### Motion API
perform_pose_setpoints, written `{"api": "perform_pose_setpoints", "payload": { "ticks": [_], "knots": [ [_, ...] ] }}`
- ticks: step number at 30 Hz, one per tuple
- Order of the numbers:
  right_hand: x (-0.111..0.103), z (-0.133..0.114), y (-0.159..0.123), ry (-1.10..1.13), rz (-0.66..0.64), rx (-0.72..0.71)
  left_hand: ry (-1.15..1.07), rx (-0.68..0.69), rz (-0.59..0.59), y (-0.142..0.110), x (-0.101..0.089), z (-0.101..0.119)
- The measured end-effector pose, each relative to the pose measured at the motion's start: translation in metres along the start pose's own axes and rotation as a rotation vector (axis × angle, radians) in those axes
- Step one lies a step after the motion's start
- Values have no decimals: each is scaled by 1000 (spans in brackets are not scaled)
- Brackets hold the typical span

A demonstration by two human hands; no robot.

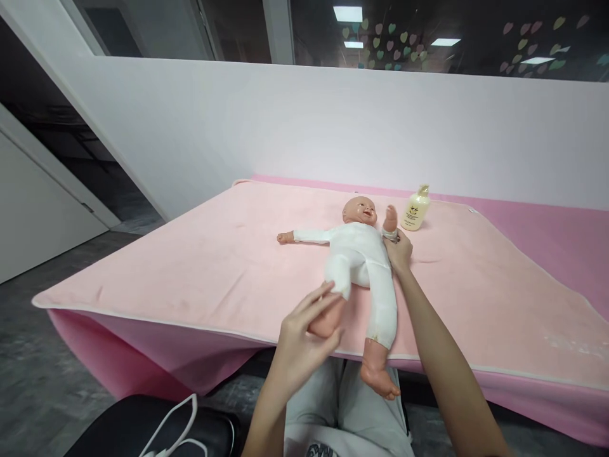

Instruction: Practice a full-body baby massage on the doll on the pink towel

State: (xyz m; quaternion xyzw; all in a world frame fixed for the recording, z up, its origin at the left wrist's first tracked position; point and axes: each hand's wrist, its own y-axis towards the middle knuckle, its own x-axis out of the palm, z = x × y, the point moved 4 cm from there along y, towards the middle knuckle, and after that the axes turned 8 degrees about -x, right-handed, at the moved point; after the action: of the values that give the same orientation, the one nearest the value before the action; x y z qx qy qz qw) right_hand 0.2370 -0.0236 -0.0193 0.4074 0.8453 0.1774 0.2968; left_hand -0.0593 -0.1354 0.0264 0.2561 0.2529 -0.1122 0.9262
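Note:
A baby doll (359, 244) with a white cloth body lies on its back on the pink blanket (200, 254), head away from me. My left hand (304, 330) is curled around the doll's bare foot on the left, thumb below and fingers on top. My right hand (400, 251) grips the doll's other side at the forearm, just under its raised hand. The doll's left-side arm stretches out flat. Its second foot (378, 371) hangs over the blanket's front edge, above my lap.
A pale yellow pump bottle (415, 208) stands upright beyond my right hand. A white wall (285, 120) rises behind the table. Below on the left are a black seat (157, 428) and a white cable (178, 438).

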Motion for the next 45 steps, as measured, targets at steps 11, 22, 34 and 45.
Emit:
{"api": "perform_pose_setpoints", "payload": {
  "ticks": [11,22,34,45],
  "knots": [
    [-4,-3,0,-8,48,-71,-15,101,104,43,51,-6],
    [-4,-2,1,89,71,49,30,116,64,23,33,-3],
    [-2,-7,-2,-31,3,28,33,87,5,25,35,-9],
    [3,-25,-7,-251,-122,-219,12,66,54,50,41,-12]
  ]
}}
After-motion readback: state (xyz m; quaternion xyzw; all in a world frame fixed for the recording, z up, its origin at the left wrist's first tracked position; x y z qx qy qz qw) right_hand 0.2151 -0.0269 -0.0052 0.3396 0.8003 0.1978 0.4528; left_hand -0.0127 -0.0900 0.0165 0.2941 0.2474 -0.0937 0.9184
